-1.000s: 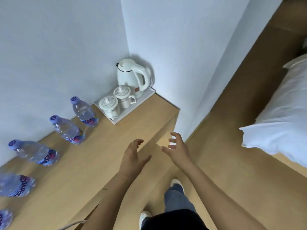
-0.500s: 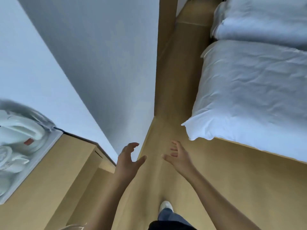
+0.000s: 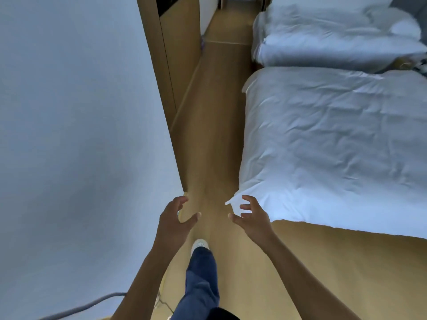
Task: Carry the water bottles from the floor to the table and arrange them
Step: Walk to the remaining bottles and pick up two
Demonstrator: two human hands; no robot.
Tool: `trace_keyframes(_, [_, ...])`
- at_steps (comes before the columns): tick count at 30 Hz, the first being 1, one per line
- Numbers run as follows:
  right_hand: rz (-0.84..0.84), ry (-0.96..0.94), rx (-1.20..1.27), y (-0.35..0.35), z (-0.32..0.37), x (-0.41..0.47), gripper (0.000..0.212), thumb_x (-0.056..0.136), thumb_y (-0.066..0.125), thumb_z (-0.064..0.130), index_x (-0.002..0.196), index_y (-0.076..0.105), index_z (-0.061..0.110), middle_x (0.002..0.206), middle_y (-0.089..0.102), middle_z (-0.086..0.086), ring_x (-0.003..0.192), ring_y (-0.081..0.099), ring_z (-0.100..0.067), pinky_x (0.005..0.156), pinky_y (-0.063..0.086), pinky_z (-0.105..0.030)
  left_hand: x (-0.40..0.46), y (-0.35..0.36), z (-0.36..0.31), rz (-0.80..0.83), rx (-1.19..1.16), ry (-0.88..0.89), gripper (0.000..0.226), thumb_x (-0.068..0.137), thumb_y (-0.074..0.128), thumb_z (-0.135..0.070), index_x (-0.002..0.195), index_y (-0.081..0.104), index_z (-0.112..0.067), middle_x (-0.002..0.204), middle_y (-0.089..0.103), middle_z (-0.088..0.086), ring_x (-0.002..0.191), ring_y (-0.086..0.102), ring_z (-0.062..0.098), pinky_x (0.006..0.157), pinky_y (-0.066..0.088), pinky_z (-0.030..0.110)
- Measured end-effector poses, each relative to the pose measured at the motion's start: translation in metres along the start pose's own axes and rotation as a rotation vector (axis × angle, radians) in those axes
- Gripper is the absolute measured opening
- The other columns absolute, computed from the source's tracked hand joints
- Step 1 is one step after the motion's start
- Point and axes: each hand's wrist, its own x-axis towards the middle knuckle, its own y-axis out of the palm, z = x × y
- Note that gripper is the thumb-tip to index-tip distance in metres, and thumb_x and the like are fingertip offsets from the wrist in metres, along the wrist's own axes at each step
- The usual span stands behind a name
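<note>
My left hand (image 3: pixel 175 218) and my right hand (image 3: pixel 251 217) are held out in front of me over the wooden floor (image 3: pixel 215 139), fingers spread and curled, both empty. No water bottle shows clearly in this view; a small purplish thing (image 3: pixel 202 43) lies far down the floor by the door frame, too small to tell. The table is out of view.
A white wall (image 3: pixel 76 135) runs along my left. A bed with a white duvet (image 3: pixel 335 144) fills the right; a second bed (image 3: pixel 328 35) lies beyond. A narrow floor strip runs between them toward a wooden door frame (image 3: pixel 166 65). A grey cable (image 3: pixel 76 308) lies bottom left.
The view has swung right, away from the table with bottles and kettle tray, toward the aisle beside the beds. Both hands stay open and empty. One foot has stepped forward.
</note>
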Motion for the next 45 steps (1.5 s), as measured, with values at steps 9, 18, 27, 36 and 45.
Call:
trace_keyframes(9, [-0.052,0.03,0.006,-0.024,0.079,0.188,0.069,0.086,0.075,0.026,0.144,0.038,0.022,0.125,0.051,-0.002,0.092,0.058,-0.01,0.062,0.048,-0.007,0.213,0.023,-0.047,0.123,0.019,0.101,0.046,0.083,0.074,-0.034,0.123,0.056,-0.02,0.124,0.056,-0.01,0.111,0.049,0.004,0.088,0.037,0.018])
trace_keyframes(18, [-0.082,0.025,-0.004,-0.042,0.147,0.349,0.069,0.084,0.077,0.034,0.142,0.04,0.024,0.12,0.053,0.002,0.104,0.058,-0.016,0.084,0.052,-0.025,0.388,0.022,-0.083,0.124,0.019,0.077,0.048,0.086,0.072,-0.031,0.129,0.055,-0.02,0.132,0.057,-0.005,0.119,0.048,0.007,0.096,0.042,0.027])
trace_keyframes(27, [0.023,0.032,-0.016,-0.075,0.194,0.564,0.074,0.083,0.077,0.037,0.144,0.037,0.026,0.121,0.055,0.003,0.104,0.061,-0.013,0.073,0.049,-0.019,0.592,0.06,-0.121,0.095,-0.001,0.022,0.046,0.088,0.069,-0.033,0.13,0.052,-0.026,0.125,0.053,-0.017,0.123,0.046,0.005,0.096,0.035,0.022])
trace_keyframes(36, [0.056,-0.072,-0.133,-0.13,0.293,0.771,0.073,0.083,0.075,0.043,0.142,0.039,0.022,0.109,0.056,0.012,0.092,0.06,-0.004,0.071,0.046,-0.015,0.794,0.088,-0.195,0.03,-0.052,-0.03,0.041,0.088,0.07,-0.023,0.127,0.055,-0.022,0.125,0.053,-0.012,0.121,0.046,0.006,0.095,0.033,0.022])
trace_keyframes(45, [0.064,-0.035,-0.104,-0.14,0.353,0.955,0.071,0.085,0.074,0.04,0.143,0.036,0.025,0.119,0.053,0.005,0.089,0.056,0.002,0.065,0.042,-0.011,0.991,0.107,-0.211,0.078,-0.021,-0.016,0.045,0.089,0.069,-0.027,0.13,0.053,-0.019,0.134,0.053,-0.006,0.127,0.045,0.01,0.106,0.039,0.033])
